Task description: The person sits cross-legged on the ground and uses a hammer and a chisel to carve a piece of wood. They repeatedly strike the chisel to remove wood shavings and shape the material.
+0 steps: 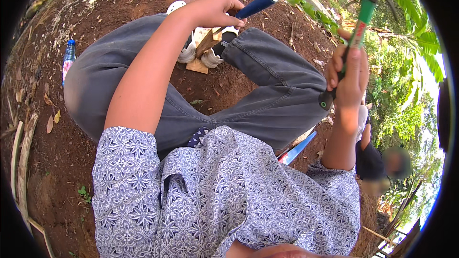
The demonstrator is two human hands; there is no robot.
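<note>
My left hand [217,12] is closed around the blue handle of a chisel [258,5], whose pale butt end points up and to the right. The fingers hide most of its lower part. Below it, a piece of wood [205,45] stands between my feet, which are in white shoes [211,59]. A small pale wood block [197,66] lies on the soil against the shoes. Raised at the right, my right hand [351,74] grips a claw hammer [366,14] by its green and black handle. The hammer's metal head is up high, apart from the chisel.
A saw with a blue blade [299,149] lies by my right thigh. A plastic bottle with a blue cap [69,59] stands at the left. Long sticks [23,157] lie at the left edge. Another person [370,160] is at the right, near green plants [406,33]. Brown soil [67,177] surrounds me.
</note>
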